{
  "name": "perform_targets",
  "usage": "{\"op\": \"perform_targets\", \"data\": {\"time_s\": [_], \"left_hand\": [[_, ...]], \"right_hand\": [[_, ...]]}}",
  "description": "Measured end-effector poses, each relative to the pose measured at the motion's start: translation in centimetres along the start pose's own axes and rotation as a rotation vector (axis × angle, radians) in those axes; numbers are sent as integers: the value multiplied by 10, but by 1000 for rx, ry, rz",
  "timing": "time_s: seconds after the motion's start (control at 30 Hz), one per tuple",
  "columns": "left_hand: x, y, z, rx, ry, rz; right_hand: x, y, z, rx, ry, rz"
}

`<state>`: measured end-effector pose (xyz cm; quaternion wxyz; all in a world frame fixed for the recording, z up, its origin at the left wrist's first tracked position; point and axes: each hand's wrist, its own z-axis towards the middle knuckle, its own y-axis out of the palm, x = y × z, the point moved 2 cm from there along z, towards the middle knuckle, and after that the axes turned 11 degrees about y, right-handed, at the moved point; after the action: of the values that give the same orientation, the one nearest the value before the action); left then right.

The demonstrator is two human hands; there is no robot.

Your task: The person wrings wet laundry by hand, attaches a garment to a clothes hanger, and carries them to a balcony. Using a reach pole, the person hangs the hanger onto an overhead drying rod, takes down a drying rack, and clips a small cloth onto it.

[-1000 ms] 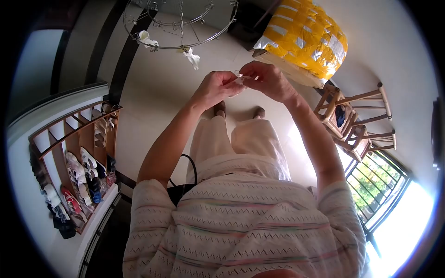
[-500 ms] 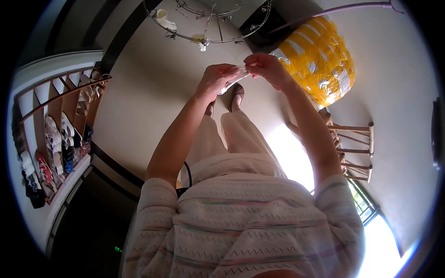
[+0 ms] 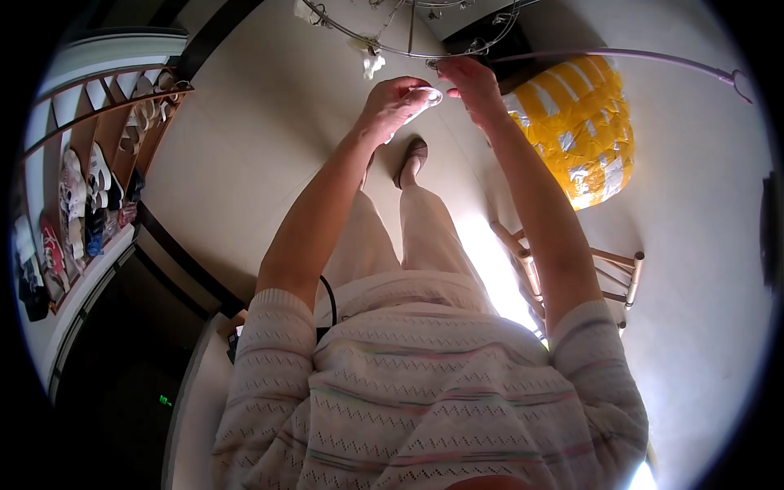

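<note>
My left hand (image 3: 392, 106) is closed on a small white cloth item (image 3: 426, 100), whose rounded edge sticks out past the fingertips and whose rest hangs below them. To its right, my right hand (image 3: 471, 88) is raised to the rim of a round metal hanger (image 3: 384, 47) with clips, its fingers at a clip (image 3: 433, 64). Whether the fingers grip that clip is too small to tell. Another white cloth item (image 3: 370, 61) hangs from the rim, left of my hands, and part of one more shows at the top edge.
A shoe rack (image 3: 98, 122) with several shoes stands at the left. Behind my right arm are a yellow-taped bundle (image 3: 584, 131) and a wooden stool (image 3: 616, 278). A purple pole (image 3: 653, 57) crosses the upper right.
The view has shifted, with the hanger now further right and closer to my hands. My right hand has left the white cloth and moved up to the hanger rim; my left hand keeps the cloth.
</note>
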<state>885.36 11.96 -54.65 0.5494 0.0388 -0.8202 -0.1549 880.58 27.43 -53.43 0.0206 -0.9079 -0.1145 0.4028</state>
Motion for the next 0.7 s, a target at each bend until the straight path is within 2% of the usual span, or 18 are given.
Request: {"op": "perform_targets", "data": {"time_s": [0.07, 0.3, 0.5, 0.7], "left_hand": [[0, -3, -1, -14, 6, -13], [7, -10, -8, 1, -5, -5], [7, -17, -3, 138, 24, -41], [3, -22, 2, 86, 149, -43]], "right_hand": [[0, 4, -3, -27, -13, -1], [-8, 8, -12, -150, 146, 94], [-8, 14, -9, -238, 272, 143], [-9, 18, -8, -351, 300, 281]]}}
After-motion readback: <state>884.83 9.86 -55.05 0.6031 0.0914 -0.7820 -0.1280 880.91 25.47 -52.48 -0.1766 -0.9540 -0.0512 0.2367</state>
